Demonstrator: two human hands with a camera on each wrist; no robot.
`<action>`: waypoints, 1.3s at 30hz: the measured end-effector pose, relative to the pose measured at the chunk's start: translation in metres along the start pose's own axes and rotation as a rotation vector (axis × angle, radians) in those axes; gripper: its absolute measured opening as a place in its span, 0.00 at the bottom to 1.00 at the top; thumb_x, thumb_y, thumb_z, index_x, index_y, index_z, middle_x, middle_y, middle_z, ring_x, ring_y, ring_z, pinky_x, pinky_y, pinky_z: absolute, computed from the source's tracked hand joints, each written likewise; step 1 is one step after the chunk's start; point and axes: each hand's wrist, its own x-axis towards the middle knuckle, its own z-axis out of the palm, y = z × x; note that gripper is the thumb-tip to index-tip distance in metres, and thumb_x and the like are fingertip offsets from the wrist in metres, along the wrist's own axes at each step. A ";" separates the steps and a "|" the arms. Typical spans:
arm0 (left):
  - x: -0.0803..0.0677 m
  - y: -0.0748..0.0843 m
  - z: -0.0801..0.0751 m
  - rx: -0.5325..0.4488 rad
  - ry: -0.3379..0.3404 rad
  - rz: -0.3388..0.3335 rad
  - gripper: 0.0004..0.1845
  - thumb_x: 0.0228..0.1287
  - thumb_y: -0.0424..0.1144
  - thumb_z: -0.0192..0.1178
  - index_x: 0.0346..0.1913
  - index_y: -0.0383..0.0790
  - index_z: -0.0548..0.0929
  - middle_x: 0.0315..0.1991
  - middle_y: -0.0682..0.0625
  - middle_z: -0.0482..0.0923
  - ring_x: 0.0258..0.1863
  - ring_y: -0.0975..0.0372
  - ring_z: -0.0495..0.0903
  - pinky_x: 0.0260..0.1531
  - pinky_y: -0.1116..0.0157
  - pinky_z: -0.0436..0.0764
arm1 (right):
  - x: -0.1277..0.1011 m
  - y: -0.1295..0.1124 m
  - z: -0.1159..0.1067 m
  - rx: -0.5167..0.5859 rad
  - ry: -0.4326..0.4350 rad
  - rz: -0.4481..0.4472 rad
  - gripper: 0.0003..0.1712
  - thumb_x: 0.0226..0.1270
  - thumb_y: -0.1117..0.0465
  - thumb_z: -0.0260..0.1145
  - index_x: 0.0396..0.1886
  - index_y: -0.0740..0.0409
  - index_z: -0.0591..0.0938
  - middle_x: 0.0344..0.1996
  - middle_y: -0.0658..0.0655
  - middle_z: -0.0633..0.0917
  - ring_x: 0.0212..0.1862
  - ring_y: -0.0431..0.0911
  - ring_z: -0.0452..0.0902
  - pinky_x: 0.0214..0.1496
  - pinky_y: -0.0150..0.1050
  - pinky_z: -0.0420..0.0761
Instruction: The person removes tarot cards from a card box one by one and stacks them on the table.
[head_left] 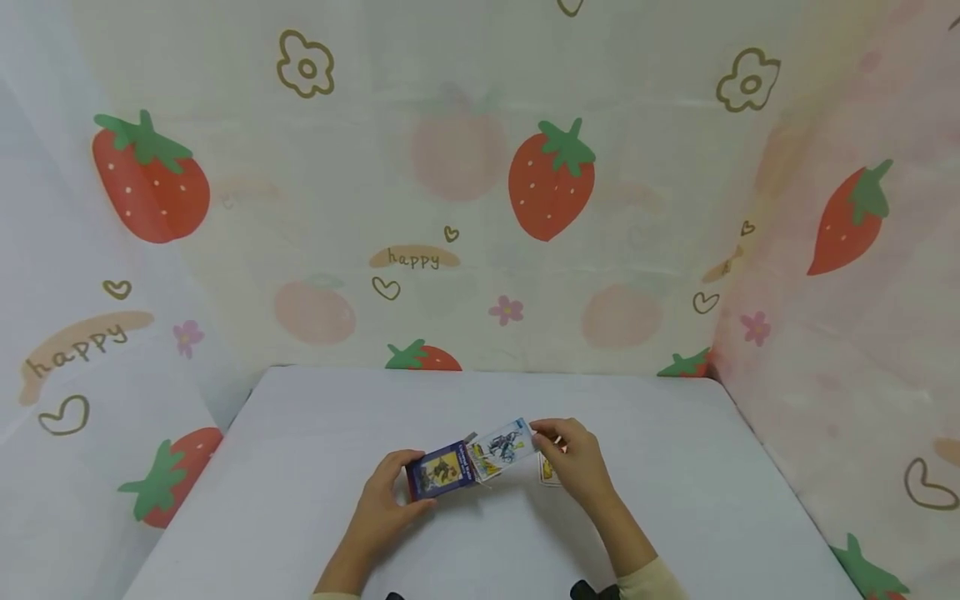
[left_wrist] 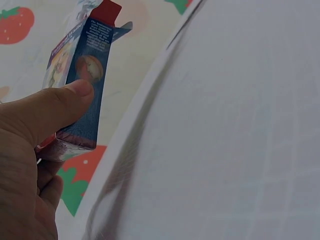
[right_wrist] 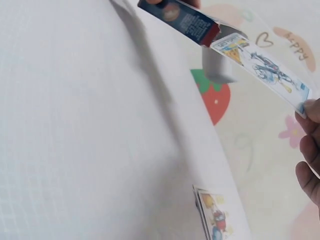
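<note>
Left hand (head_left: pixel 390 492) is being curled round the blue card box (head_left: pixel 440 470), held above the white table (head_left: pixel 300 467); a card (head_left: pixel 504 447) half out of its open end is being pinched by the right hand (head_left: pixel 573 462).

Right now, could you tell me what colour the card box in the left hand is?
The card box is dark blue with a yellow picture; the head view shows it best.

White table (head_left: pixel 300 467) boxed in by printed cloth.
Draped on three sides with pale fabric backdrop (head_left: pixel 645 167) bearing strawberries (head_left: pixel 551 179), flowers, hearts, "happy" lettering (head_left: pixel 413 259); lit softly, evenly.
</note>
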 end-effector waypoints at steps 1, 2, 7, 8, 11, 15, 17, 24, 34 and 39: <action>0.000 0.000 0.000 0.002 0.001 0.000 0.42 0.40 0.38 0.85 0.63 0.46 0.79 0.63 0.53 0.78 0.67 0.51 0.76 0.71 0.45 0.72 | 0.001 0.000 -0.003 0.001 -0.007 0.001 0.11 0.65 0.67 0.73 0.46 0.53 0.90 0.35 0.47 0.86 0.38 0.41 0.77 0.37 0.30 0.80; 0.000 0.000 0.001 0.004 0.001 -0.001 0.42 0.40 0.38 0.85 0.63 0.46 0.79 0.63 0.53 0.78 0.67 0.51 0.76 0.71 0.45 0.72 | 0.001 0.000 -0.005 0.001 -0.016 0.007 0.11 0.65 0.67 0.73 0.46 0.53 0.90 0.35 0.47 0.86 0.38 0.41 0.77 0.38 0.30 0.80; -0.001 0.000 0.001 0.010 0.004 0.017 0.42 0.39 0.38 0.85 0.63 0.48 0.78 0.62 0.53 0.79 0.67 0.52 0.76 0.71 0.46 0.73 | 0.005 0.002 -0.017 -0.031 -0.046 0.004 0.10 0.66 0.65 0.73 0.46 0.52 0.89 0.35 0.46 0.86 0.39 0.41 0.76 0.42 0.38 0.82; -0.001 0.000 0.000 0.010 0.006 0.021 0.42 0.39 0.38 0.85 0.63 0.48 0.78 0.62 0.53 0.79 0.66 0.52 0.76 0.71 0.46 0.73 | 0.006 0.003 -0.019 -0.039 -0.051 -0.001 0.10 0.67 0.65 0.72 0.46 0.52 0.89 0.35 0.47 0.86 0.40 0.41 0.76 0.43 0.39 0.83; 0.000 0.000 -0.001 0.013 0.013 0.031 0.42 0.39 0.37 0.85 0.63 0.49 0.78 0.62 0.53 0.79 0.66 0.52 0.77 0.70 0.47 0.73 | 0.009 0.004 -0.025 -0.060 -0.064 -0.023 0.09 0.68 0.65 0.71 0.47 0.52 0.89 0.35 0.47 0.86 0.41 0.41 0.77 0.44 0.41 0.83; 0.000 0.001 -0.002 0.009 0.007 0.029 0.42 0.38 0.36 0.85 0.62 0.49 0.79 0.62 0.54 0.79 0.66 0.53 0.77 0.71 0.49 0.73 | 0.012 0.006 -0.032 -0.082 -0.079 -0.032 0.09 0.69 0.65 0.70 0.47 0.53 0.89 0.35 0.46 0.86 0.40 0.41 0.76 0.44 0.36 0.82; 0.000 0.001 -0.003 0.000 0.002 0.021 0.42 0.39 0.35 0.85 0.62 0.48 0.79 0.61 0.54 0.79 0.66 0.54 0.77 0.72 0.50 0.72 | 0.014 0.008 -0.034 -0.087 -0.088 -0.027 0.09 0.69 0.65 0.70 0.47 0.53 0.89 0.35 0.46 0.86 0.41 0.41 0.76 0.44 0.36 0.81; 0.000 0.003 -0.001 0.002 -0.006 0.003 0.42 0.39 0.35 0.85 0.63 0.48 0.78 0.61 0.54 0.79 0.66 0.54 0.76 0.72 0.49 0.72 | 0.024 0.014 -0.042 -0.112 -0.141 0.032 0.08 0.71 0.63 0.68 0.47 0.53 0.89 0.37 0.46 0.86 0.42 0.41 0.77 0.46 0.37 0.81; -0.001 0.005 -0.001 0.003 -0.004 0.005 0.42 0.39 0.35 0.85 0.63 0.46 0.79 0.61 0.53 0.79 0.66 0.54 0.76 0.72 0.49 0.72 | 0.033 0.025 -0.051 -0.119 -0.199 0.053 0.08 0.72 0.63 0.68 0.47 0.53 0.89 0.39 0.49 0.86 0.41 0.43 0.76 0.41 0.35 0.80; 0.000 0.005 -0.001 0.000 -0.003 0.006 0.42 0.39 0.34 0.85 0.63 0.46 0.78 0.62 0.52 0.79 0.66 0.53 0.76 0.72 0.49 0.71 | 0.039 0.031 -0.054 -0.107 -0.236 0.088 0.09 0.72 0.62 0.67 0.47 0.52 0.89 0.38 0.50 0.86 0.38 0.44 0.75 0.35 0.34 0.79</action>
